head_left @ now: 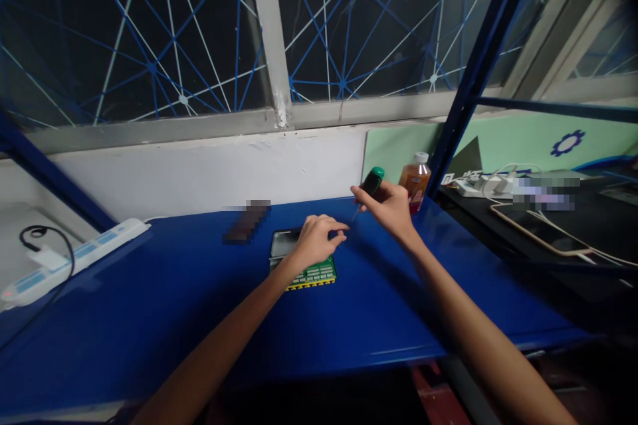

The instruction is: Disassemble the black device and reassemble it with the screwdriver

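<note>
My right hand (389, 202) is closed around a screwdriver (373, 180) with a green and black handle, its thin shaft slanting down to the left above the blue table. To the left, my left hand (319, 239) hovers over an opened bit set case (312, 273), thumb and index finger stretched out and a little apart. I see nothing between those fingers. Green trays with rows of small silver bits and a yellow-and-black front edge show in the case. A grey lid or compartment lies at its back left. The hand covers part of the case.
A white power strip (74, 262) lies at the left with a black cable. A blurred-out dark oblong object (248, 221) rests behind the case. At the back right stands a drink bottle (415, 179) near a blue post. A phone (538, 229) and chargers sit on the black table.
</note>
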Motion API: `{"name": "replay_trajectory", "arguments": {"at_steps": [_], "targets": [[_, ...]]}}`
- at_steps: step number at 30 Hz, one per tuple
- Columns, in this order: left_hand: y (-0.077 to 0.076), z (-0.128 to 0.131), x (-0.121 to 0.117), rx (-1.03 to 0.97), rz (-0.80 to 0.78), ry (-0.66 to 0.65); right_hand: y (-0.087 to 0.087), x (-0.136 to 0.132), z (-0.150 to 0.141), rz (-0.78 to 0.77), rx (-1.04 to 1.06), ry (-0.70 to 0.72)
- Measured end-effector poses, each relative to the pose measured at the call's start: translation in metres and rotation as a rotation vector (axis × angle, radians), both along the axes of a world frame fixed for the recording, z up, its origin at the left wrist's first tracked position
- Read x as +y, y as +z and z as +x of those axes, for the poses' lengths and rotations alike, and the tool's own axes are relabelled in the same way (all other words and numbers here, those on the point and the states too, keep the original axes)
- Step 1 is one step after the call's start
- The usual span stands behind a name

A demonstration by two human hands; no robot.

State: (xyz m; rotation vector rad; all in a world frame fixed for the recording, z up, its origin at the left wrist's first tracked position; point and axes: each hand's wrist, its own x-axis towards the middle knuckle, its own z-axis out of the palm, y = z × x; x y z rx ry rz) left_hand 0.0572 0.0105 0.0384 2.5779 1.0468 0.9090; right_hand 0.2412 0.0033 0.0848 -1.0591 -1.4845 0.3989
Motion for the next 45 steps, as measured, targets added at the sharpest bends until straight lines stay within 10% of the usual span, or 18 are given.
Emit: {"name": "replay_trajectory", "arguments": {"at_steps": [9,19,24,45], "targets": [[-0.014,0.027,-0.001,0.116,-0.011,0.006,-0.004,0.008,0.019,0.054,-0.11,-0.177],[0.0,-0.049,-0.02,-0.125,-0.175,-0.253,-0.006,-0.014,-0.032,-0.126,0.076,0.288],[0.001,-0.091,-0.04,-0.205,-0.166,-0.151,-0.013,-0.029,-0.069,-0.219,-0.006,0.484],[-0.017,-0.093,-0.047,-0.152,-0.128,-0.078,-0.026,-0.035,-0.087,-0.158,-0.269,0.465]]}}
